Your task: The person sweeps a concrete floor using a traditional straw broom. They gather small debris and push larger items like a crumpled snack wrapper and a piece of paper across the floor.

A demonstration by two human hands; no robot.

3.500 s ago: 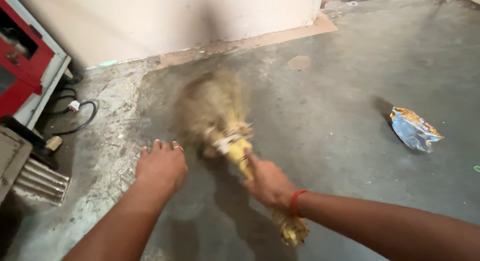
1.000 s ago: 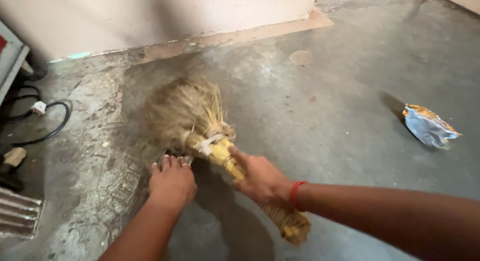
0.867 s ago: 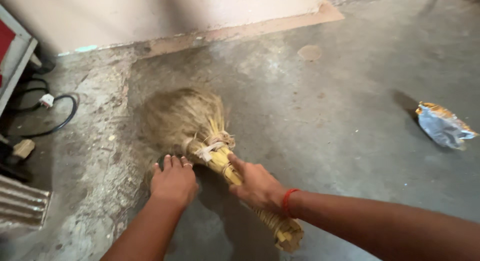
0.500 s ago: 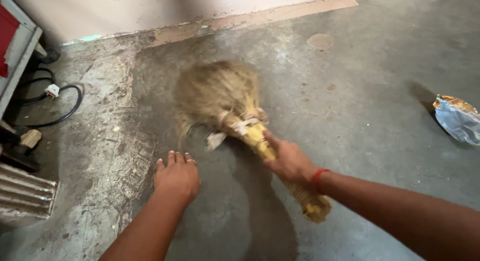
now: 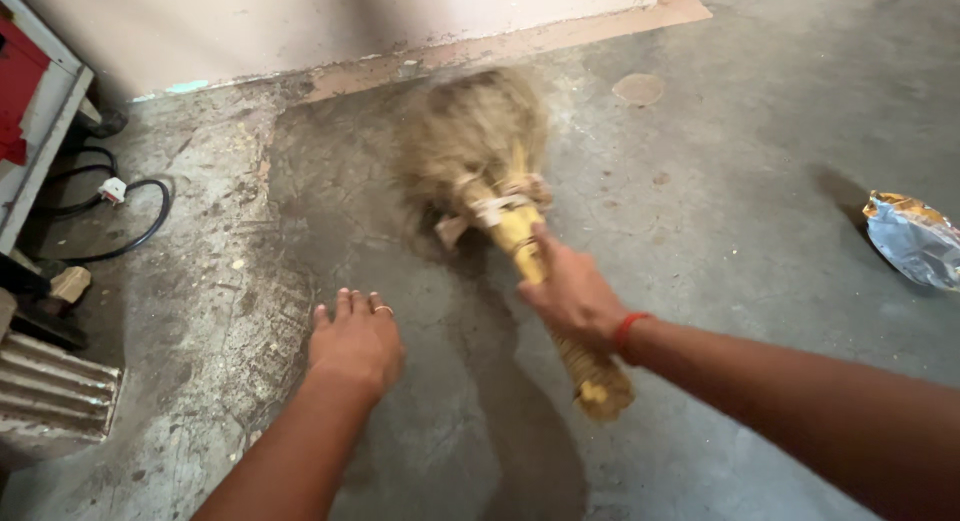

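Observation:
My right hand [image 5: 573, 293] grips the yellow bound handle of a short straw broom [image 5: 478, 159], a red band on its wrist. The broom's bushy head is blurred and spread over the grey concrete floor [image 5: 720, 221] near the wall. My left hand [image 5: 354, 343] lies flat on the floor, palm down, fingers together, a ring on one finger. It is left of the broom and apart from it, holding nothing.
A crumpled foil snack wrapper [image 5: 912, 241] lies at the right. A black cable with a white plug [image 5: 112, 191] curls at the left beside a red and white cabinet [image 5: 30, 111]. A ribbed metal part [image 5: 50, 391] sits lower left. A pale wall [image 5: 330, 21] runs along the back.
The broom head has swept right and away toward the wall, my right hand moving with it. My left hand has stayed planted on the floor.

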